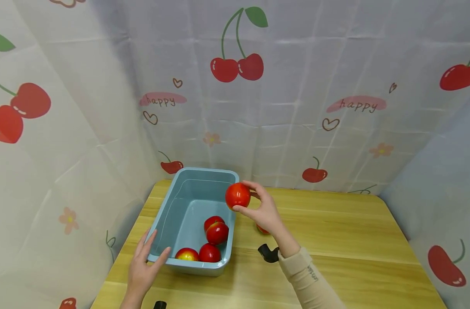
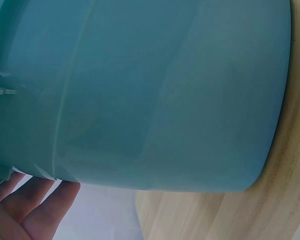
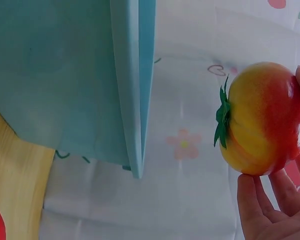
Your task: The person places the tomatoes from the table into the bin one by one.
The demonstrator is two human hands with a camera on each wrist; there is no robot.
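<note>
Tomato pinched in the right hand's curled fingers, held over the blue tub's three-o'clock rim; four already lie inside; one waits on the table; left hand, fingers straight, steadies the seven-o'clock corner.

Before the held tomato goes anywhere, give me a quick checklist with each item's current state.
1. Right hand grips the tomato between fingers and thumb: ok.
2. Tomato is over the rim of the blue tub: ok, at its right edge.
3. Left hand steadies the tub's near left corner: ok, fingers straight against it.
4. Room inside the tub: ok, tomatoes in the tub sit only at the near end.
5. Another tomato on the table: cannot tell, mostly hidden behind the right hand.
</note>
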